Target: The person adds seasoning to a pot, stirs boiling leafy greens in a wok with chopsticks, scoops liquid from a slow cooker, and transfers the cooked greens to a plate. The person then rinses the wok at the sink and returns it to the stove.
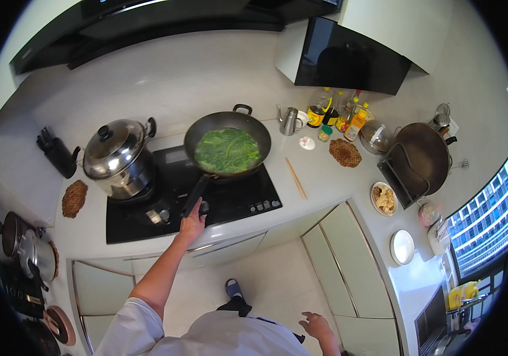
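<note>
My left hand [192, 224] is at the near end of the long black handle [196, 196] of a dark wok and appears to grip it. A stove knob [204, 207] sits right beside the fingers. The wok [191, 133] rests on the right side of a black gas cooktop [236, 207]. Leafy greens [227, 151] lie in liquid inside it. My right hand [316, 325] hangs over the floor by my side, holding nothing, fingers loosely apart.
A lidded steel pot [118, 151] occupies the cooktop's left side. Chopsticks [296, 178], a woven trivet [345, 152] and sauce bottles [316, 115] are to the right. Further right are a rack-held wok [421, 155], a bowl of food [384, 199] and a white bowl [402, 247].
</note>
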Tool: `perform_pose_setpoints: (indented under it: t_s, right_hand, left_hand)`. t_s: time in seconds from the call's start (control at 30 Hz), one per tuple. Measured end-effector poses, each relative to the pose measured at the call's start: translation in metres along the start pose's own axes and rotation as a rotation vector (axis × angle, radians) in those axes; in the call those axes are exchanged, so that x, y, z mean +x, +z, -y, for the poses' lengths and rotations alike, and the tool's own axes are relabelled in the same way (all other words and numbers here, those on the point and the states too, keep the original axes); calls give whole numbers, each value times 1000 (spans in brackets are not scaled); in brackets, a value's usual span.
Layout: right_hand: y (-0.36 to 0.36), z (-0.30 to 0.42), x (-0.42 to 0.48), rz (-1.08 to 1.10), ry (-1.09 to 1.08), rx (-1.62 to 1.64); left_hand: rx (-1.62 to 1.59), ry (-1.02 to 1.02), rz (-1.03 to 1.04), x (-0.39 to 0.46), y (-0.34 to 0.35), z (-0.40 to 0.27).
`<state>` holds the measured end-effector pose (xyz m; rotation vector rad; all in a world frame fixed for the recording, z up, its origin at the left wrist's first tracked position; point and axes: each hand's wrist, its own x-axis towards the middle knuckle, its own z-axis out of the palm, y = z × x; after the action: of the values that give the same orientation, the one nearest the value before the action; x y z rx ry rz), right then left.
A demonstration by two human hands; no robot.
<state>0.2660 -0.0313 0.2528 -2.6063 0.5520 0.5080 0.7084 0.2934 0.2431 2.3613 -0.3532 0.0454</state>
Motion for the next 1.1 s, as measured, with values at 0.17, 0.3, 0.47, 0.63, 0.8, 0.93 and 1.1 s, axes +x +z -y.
perform_pose_setpoints:
  t_s: [0.17,0.3,0.47,0.63,0.8,0.93,1.1]
  right_hand:
    - [-23,3,23,-155,95,152]
    - [-36,20,43,-131,130,395]
    - [-60,27,90,-137,6,294]
    - [-85,13,146,-137,-25,187]
    - [-127,-3,171,-65,-96,184]
    - [-137,-44,174,-9,-61,185]
    - [-152,-87,166,-43,-66,250]
  left_hand:
    - [122,-13,83,25,1,5]
    - [199,-34,30,31,-5,0]
    - [258,26,-127,36,7,28]
    - [248,-18,-241,38,21,47]
    - [66,-44,-401,12,51,20]
    - [-48,79,-168,1,98,-83]
    - [-28,94,104,61,185,-176]
